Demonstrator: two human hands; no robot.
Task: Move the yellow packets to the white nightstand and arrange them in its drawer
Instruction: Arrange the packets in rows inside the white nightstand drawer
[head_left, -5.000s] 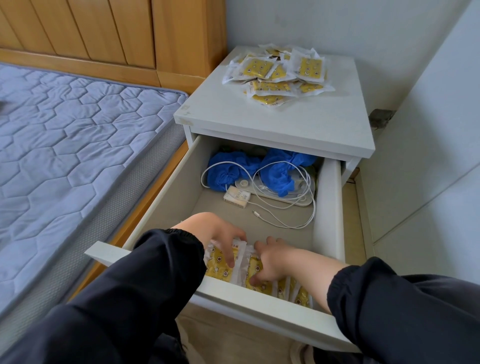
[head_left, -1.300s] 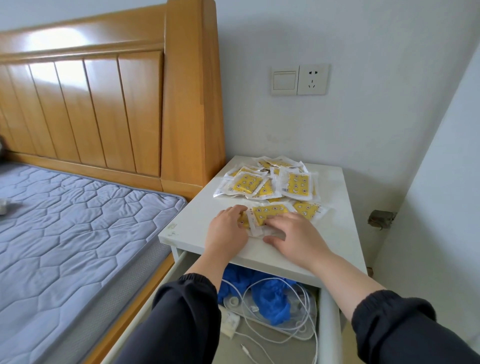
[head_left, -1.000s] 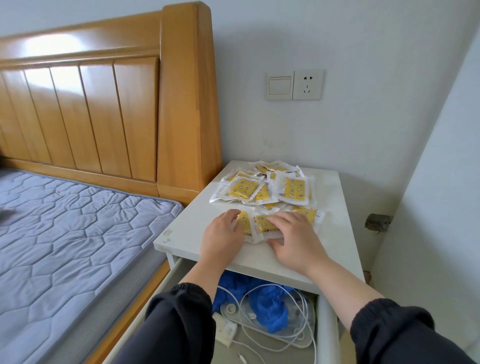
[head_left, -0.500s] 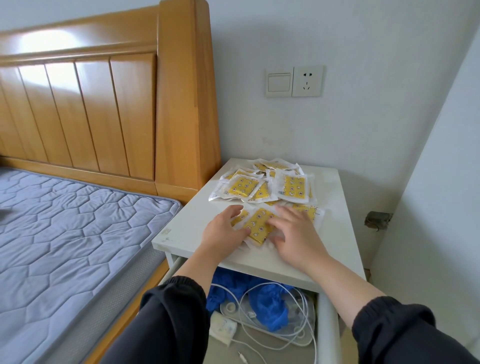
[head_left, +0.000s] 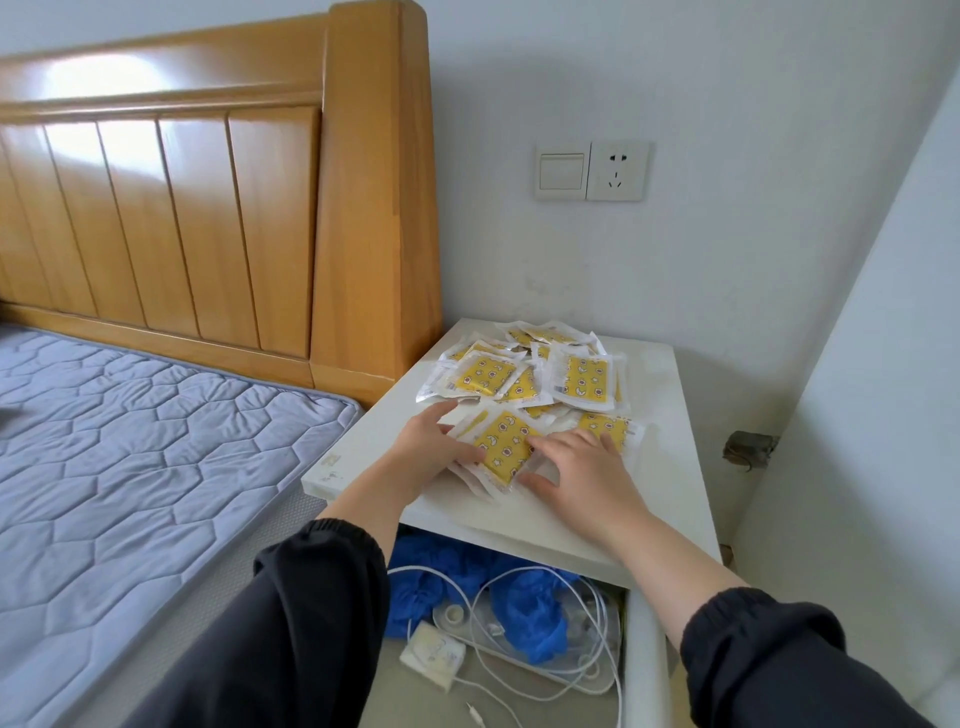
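Left hand (head_left: 434, 451) and right hand (head_left: 582, 470), fingers spread flat, press either side of a yellow packet (head_left: 506, 451) atop the white nightstand (head_left: 660, 467), nearest the loose packet pile (head_left: 530, 374); drawer (head_left: 644, 670) below stands open.

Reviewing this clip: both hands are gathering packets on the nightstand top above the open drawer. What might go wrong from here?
1. The near packets lie loosely fanned between the left hand and right hand; some could slip off the nightstand edge when lifted.
2. The white cable and blue cloth crowd the drawer; packets may land on them rather than lie flat.
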